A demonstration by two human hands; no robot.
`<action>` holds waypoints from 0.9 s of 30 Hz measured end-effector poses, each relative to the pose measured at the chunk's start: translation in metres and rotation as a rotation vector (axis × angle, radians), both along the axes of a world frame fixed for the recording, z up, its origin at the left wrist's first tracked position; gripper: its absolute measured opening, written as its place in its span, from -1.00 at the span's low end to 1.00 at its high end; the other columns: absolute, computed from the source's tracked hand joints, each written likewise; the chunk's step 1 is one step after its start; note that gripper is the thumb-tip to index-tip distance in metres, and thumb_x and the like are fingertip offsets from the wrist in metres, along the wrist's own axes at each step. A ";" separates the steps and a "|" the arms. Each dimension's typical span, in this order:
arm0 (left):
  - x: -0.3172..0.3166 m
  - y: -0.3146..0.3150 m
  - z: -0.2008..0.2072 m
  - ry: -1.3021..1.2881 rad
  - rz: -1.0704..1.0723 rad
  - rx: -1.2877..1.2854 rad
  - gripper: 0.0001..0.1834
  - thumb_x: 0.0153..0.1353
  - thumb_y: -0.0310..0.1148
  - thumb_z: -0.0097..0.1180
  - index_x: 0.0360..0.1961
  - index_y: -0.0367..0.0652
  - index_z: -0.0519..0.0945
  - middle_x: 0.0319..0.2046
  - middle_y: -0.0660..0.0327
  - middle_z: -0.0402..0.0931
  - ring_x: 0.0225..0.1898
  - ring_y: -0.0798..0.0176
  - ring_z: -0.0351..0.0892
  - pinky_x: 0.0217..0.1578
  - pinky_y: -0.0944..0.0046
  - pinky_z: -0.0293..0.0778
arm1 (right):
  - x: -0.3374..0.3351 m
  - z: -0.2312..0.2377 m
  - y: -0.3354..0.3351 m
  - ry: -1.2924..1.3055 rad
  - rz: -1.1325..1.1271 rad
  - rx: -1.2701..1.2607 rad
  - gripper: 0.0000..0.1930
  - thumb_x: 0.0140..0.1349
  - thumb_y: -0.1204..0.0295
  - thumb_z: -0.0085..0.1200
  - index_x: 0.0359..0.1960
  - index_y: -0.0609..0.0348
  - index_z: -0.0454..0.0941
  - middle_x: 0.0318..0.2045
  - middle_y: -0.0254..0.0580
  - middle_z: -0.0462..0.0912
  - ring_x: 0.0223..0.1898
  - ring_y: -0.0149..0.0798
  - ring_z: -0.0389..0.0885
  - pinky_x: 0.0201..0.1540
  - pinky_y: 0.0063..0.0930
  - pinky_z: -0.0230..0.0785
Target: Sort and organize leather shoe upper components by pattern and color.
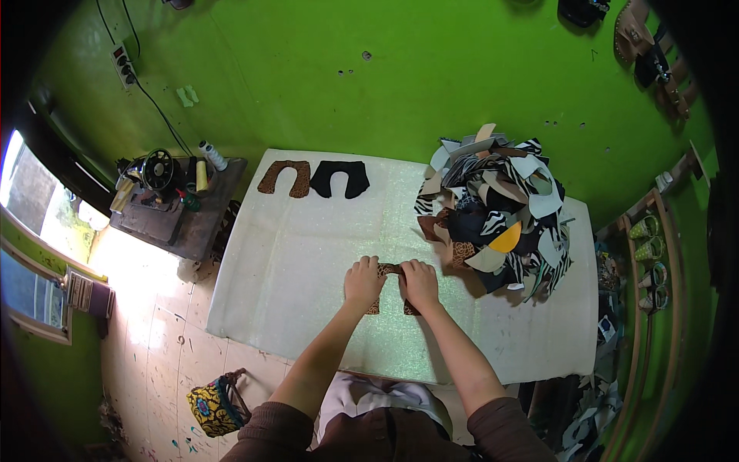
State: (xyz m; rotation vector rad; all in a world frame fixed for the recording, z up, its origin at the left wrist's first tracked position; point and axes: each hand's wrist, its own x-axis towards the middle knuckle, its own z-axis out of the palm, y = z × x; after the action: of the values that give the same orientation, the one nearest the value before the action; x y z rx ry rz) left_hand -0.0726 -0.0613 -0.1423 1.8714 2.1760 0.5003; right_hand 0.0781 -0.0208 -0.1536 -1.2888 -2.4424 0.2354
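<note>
Both my hands are at a brown patterned U-shaped cutout [391, 269] near the table's front edge. My left hand [362, 282] is closed over its left side, and my right hand [419, 284] is closed over its right side. The curved top shows between them, and the two lower ends stick out under my wrists. At the table's back left lie a similar brown patterned U-shaped piece [285, 179] and a black U-shaped piece [339, 178], side by side.
A tall heap of scraps [493, 212], zebra-striped, black, white and tan, covers the table's right side. The white-covered table [269, 269] abuts a green wall. Left stands a sewing machine [159, 171] with thread spools; a patterned bag [215, 406] is on the floor. Sandals [647, 239] rack at right.
</note>
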 end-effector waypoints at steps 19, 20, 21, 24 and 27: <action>-0.002 -0.020 0.001 -0.313 -0.033 -0.009 -0.79 0.08 -0.37 0.03 -0.27 -0.14 0.35 -0.44 0.03 0.49 -0.35 -0.09 0.49 -0.37 0.03 0.39 | 0.019 0.011 -0.005 0.147 0.021 -0.166 -0.78 -0.04 0.45 0.15 -0.32 0.15 0.44 -0.40 -0.21 0.47 -0.22 -0.11 0.43 -0.11 -0.25 0.23; -0.002 -0.022 -0.001 -0.313 -0.034 -0.010 -0.79 0.08 -0.37 0.03 -0.27 -0.14 0.35 -0.44 0.03 0.49 -0.35 -0.09 0.49 -0.37 0.03 0.39 | 0.022 0.011 -0.006 0.147 0.020 -0.166 -0.78 -0.04 0.45 0.15 -0.32 0.15 0.44 -0.40 -0.21 0.47 -0.22 -0.11 0.43 -0.11 -0.25 0.23; -0.004 -0.023 -0.003 -0.327 -0.040 -0.004 -0.79 0.09 -0.37 0.03 -0.26 -0.14 0.34 -0.46 0.03 0.49 -0.36 -0.10 0.49 -0.37 0.04 0.39 | 0.024 0.011 -0.006 0.164 0.050 -0.165 -0.78 -0.03 0.45 0.16 -0.33 0.16 0.44 -0.41 -0.21 0.48 -0.26 -0.14 0.45 -0.16 -0.29 0.26; -0.007 -0.024 -0.005 -0.430 -0.010 -0.025 -0.79 0.13 -0.35 0.03 -0.25 -0.14 0.33 -0.49 0.04 0.49 -0.38 -0.05 0.51 -0.40 0.07 0.40 | 0.030 0.017 -0.006 0.272 0.026 -0.386 -0.79 0.00 0.43 0.17 -0.33 0.18 0.46 -0.41 -0.23 0.52 -0.35 -0.23 0.49 -0.26 -0.40 0.31; -0.013 -0.022 -0.015 -0.694 0.060 0.016 -0.79 0.18 -0.33 0.02 -0.24 -0.17 0.32 -0.50 0.08 0.50 -0.41 0.09 0.53 -0.42 0.14 0.42 | 0.038 0.017 0.002 0.464 -0.044 -0.783 -0.79 0.05 0.41 0.17 -0.31 0.20 0.47 -0.41 -0.26 0.55 -0.41 -0.35 0.50 -0.32 -0.53 0.34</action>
State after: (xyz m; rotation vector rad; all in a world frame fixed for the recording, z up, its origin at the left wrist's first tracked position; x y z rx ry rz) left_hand -0.0853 -0.0837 -0.1568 1.3496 1.7521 1.0011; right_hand 0.1160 -0.0188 -0.1364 -1.3497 -1.9563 1.4092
